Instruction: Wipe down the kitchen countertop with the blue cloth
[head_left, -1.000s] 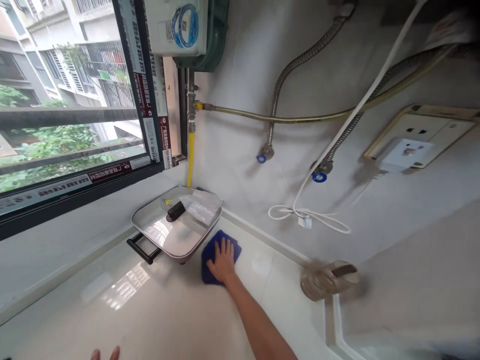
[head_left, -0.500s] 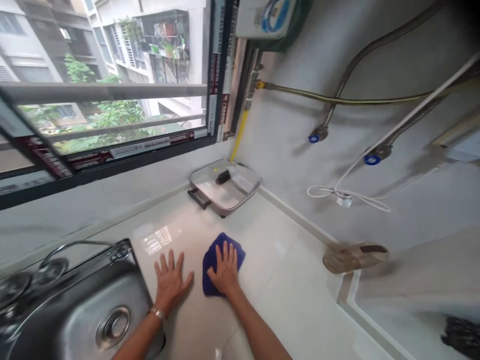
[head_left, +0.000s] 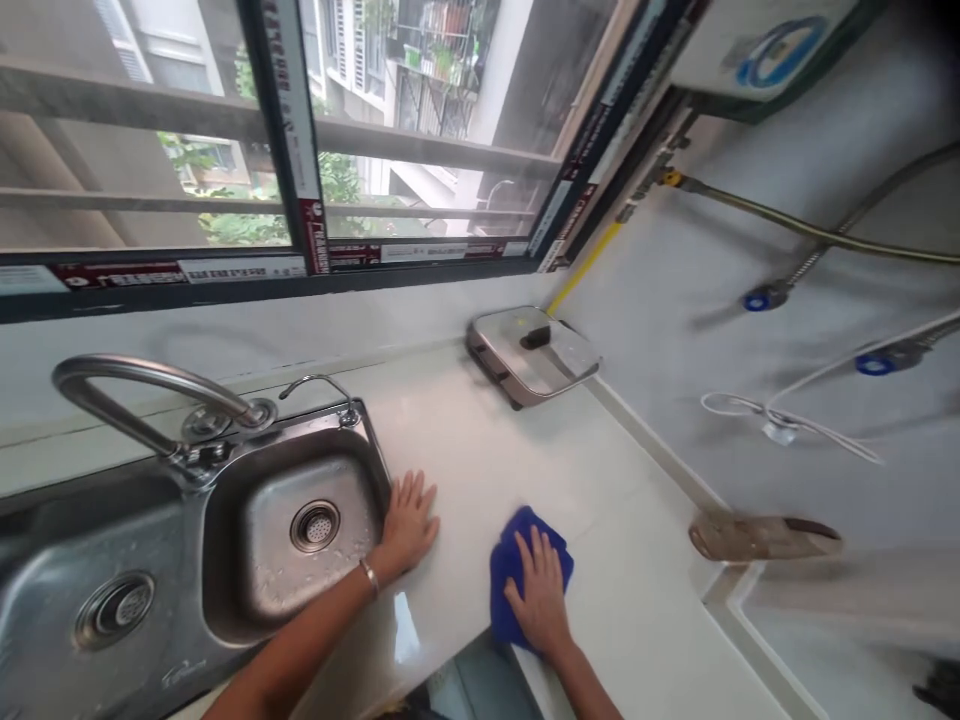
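Observation:
My right hand (head_left: 541,598) lies palm down on a blue cloth (head_left: 510,572), pressing it to the white countertop (head_left: 465,440). Its fingers are stretched out, with the thumb apart, and it covers part of the cloth. The cloth's lower end is close to the counter's front edge. My left hand (head_left: 409,522), wearing a bracelet (head_left: 369,577), rests flat on the counter just beside the sink's right rim. Its fingers are extended and nothing is in it.
The steel double sink (head_left: 196,540) with its curved faucet (head_left: 157,375) is on the left. A lidded electric pan (head_left: 534,355) stands in the back corner below the window (head_left: 420,150). On the right wall are pipe valves (head_left: 757,300), a hanging white cord (head_left: 780,415) and a brownish bottle-like object (head_left: 761,540).
The view has swung left, showing more of the sink. My right hand and the cloth have come nearer the counter's front edge; my left hand has shifted close to the sink rim.

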